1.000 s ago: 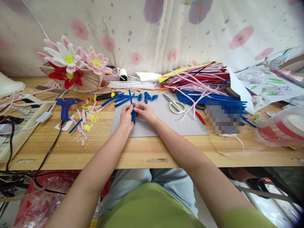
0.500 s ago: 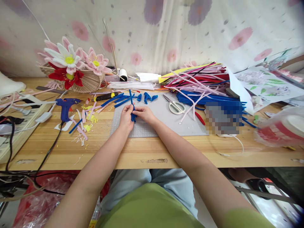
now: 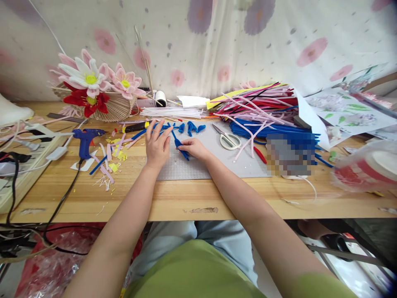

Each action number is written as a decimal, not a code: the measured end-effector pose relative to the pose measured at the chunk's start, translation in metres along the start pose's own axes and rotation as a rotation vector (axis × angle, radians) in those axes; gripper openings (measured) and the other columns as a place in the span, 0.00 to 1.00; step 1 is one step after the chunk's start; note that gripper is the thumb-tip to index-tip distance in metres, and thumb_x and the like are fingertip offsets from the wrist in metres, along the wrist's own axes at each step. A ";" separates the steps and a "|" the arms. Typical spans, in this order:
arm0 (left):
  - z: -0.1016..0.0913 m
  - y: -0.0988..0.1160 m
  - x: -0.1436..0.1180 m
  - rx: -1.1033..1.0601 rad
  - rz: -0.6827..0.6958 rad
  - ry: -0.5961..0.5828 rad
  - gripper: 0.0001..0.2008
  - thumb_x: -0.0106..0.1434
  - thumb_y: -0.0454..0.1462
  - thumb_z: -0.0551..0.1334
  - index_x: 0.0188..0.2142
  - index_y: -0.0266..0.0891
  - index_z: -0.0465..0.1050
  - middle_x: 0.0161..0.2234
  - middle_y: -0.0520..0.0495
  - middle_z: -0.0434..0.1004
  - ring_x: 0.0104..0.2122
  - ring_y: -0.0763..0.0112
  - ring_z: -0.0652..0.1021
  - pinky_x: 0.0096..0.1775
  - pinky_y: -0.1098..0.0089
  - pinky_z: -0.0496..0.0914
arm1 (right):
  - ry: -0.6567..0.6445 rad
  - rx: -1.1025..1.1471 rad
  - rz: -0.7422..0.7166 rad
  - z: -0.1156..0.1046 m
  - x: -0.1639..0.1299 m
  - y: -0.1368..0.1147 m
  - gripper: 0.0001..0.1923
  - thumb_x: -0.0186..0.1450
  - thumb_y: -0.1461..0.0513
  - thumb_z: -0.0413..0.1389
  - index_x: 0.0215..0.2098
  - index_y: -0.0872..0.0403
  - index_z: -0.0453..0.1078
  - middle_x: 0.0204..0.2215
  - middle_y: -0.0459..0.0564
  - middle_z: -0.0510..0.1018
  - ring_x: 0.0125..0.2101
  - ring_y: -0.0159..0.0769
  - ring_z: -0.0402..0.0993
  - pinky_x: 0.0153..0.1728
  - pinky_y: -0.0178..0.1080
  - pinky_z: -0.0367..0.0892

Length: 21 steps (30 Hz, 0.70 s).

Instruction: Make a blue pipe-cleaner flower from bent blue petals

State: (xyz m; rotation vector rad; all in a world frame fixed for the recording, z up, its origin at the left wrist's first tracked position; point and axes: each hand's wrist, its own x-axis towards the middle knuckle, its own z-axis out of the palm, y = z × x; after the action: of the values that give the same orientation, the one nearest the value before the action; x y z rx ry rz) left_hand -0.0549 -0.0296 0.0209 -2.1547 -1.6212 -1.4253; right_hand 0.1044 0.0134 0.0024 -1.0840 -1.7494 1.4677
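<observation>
Between the thumb and fingers of my right hand (image 3: 192, 148) is a small bunch of blue pipe cleaners (image 3: 178, 142), pinched together, with one end pointing up and left. My left hand (image 3: 157, 144) is open, fingers spread, over the left part of the grey cutting mat (image 3: 214, 165). Loose blue pipe cleaner pieces (image 3: 142, 133) lie by its fingertips and are partly hidden. Several bent blue pipe cleaner shapes (image 3: 191, 127) rest at the back of the mat. White-handled scissors (image 3: 230, 141) lie to the right of my right hand.
A blue glue gun (image 3: 85, 142) and coloured scraps (image 3: 114, 167) lie at left. Pipe cleaner flowers (image 3: 89, 78) stand behind them. Bundles of blue pipe cleaners (image 3: 279, 131) and other colours lie at right, near a plastic-wrapped cup (image 3: 366, 165). A power strip (image 3: 27, 169) sits far left.
My left hand has let go of the blue pipe cleaner bunch, moved left and spread its fingers. My right hand keeps the bunch, shifted slightly right and tilted.
</observation>
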 end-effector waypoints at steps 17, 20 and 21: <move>0.030 -0.003 -0.014 -0.682 -0.790 -0.284 0.09 0.50 0.38 0.65 0.31 0.35 0.77 0.23 0.48 0.76 0.24 0.71 0.75 0.23 0.72 0.69 | 0.043 0.128 -0.044 -0.005 0.003 0.008 0.10 0.50 0.60 0.57 0.27 0.61 0.73 0.18 0.43 0.70 0.18 0.23 0.56 0.21 0.31 0.53; 0.029 0.006 -0.011 -0.832 -0.921 -0.175 0.08 0.46 0.33 0.67 0.28 0.32 0.75 0.21 0.50 0.75 0.23 0.74 0.75 0.26 0.72 0.71 | 0.045 0.129 -0.071 -0.003 0.003 0.008 0.12 0.51 0.59 0.57 0.28 0.61 0.73 0.19 0.43 0.71 0.19 0.23 0.57 0.21 0.30 0.53; 0.028 0.008 -0.010 -0.858 -0.948 -0.152 0.07 0.46 0.32 0.67 0.27 0.32 0.74 0.21 0.50 0.74 0.23 0.74 0.75 0.26 0.72 0.71 | 0.039 0.132 -0.083 -0.003 0.003 0.008 0.12 0.51 0.58 0.57 0.28 0.61 0.73 0.20 0.44 0.72 0.19 0.23 0.58 0.21 0.30 0.54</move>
State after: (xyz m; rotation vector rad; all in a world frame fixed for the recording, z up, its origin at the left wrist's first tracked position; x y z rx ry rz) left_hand -0.0317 -0.0245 0.0016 -1.8204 -2.6429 -2.6546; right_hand 0.1071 0.0178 -0.0050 -0.9548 -1.6263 1.4789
